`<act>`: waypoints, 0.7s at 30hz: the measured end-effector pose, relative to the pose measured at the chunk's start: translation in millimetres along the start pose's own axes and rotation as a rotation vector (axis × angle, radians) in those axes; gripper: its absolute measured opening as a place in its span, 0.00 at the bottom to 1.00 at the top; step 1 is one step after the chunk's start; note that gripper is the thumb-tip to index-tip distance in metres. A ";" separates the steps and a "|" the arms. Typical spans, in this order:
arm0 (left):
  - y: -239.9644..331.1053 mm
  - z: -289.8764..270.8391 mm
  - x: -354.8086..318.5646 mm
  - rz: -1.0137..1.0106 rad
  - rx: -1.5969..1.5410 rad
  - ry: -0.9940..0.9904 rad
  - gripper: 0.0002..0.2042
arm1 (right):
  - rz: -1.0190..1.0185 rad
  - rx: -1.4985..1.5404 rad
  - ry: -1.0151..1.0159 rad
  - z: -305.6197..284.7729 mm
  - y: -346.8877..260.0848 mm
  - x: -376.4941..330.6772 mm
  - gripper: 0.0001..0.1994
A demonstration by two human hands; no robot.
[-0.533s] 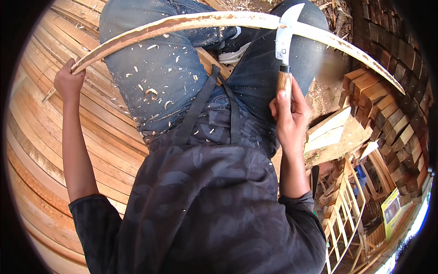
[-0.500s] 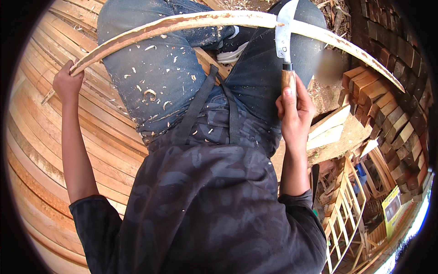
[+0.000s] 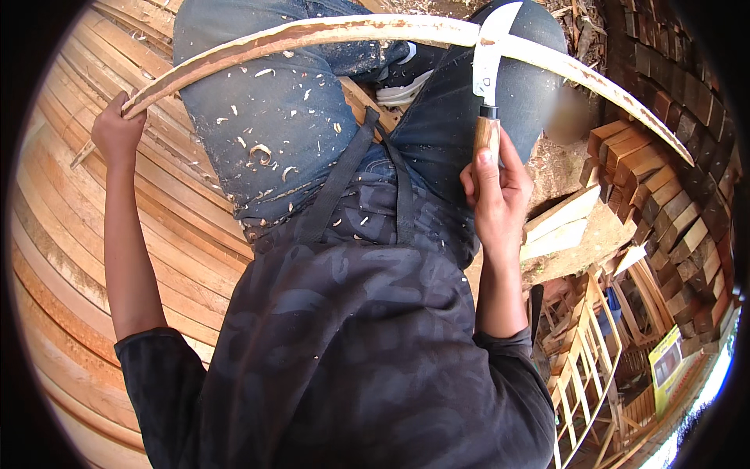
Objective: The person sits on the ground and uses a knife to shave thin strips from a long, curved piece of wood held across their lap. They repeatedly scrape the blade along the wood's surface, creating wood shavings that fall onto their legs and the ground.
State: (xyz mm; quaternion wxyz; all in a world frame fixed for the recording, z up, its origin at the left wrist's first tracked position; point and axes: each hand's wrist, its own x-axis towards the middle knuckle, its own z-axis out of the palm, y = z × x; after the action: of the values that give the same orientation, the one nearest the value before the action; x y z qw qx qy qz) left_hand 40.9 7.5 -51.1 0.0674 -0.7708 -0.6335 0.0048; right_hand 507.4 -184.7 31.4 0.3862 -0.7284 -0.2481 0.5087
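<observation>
A long pale wooden strip (image 3: 336,33), with brown bark patches along it, lies across my thighs and looks bent in this view. At its left end my left hand (image 3: 119,133) is closed around it. My right hand (image 3: 500,187) grips the wooden handle of a knife (image 3: 487,66) with a broad, curved blade. The blade points away from me and crosses the strip above my right thigh, apparently touching it. Curled wood shavings (image 3: 260,155) are scattered over my jeans.
Long planks (image 3: 180,270) lie side by side on the left. Stacked wood blocks (image 3: 652,180) rise at the right, beside a pale cut piece of wood (image 3: 556,223). A slatted wooden frame (image 3: 586,367) and a yellow poster (image 3: 666,367) are at lower right.
The knife has tilted a little, its tip swinging right, while my right hand has shifted slightly left. My left hand still holds the strip's end.
</observation>
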 end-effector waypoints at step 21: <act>6.1 -7.8 1.1 -0.031 -0.018 -0.002 0.09 | 0.103 -0.360 -0.333 -41.0 -11.3 -7.6 0.14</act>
State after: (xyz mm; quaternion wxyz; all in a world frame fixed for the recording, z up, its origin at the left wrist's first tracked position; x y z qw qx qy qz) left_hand 47.7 6.7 -43.9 0.0599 -0.7614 -0.6455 -0.0012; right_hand 543.3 -196.6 52.4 0.1777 -0.7032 -0.3574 0.5883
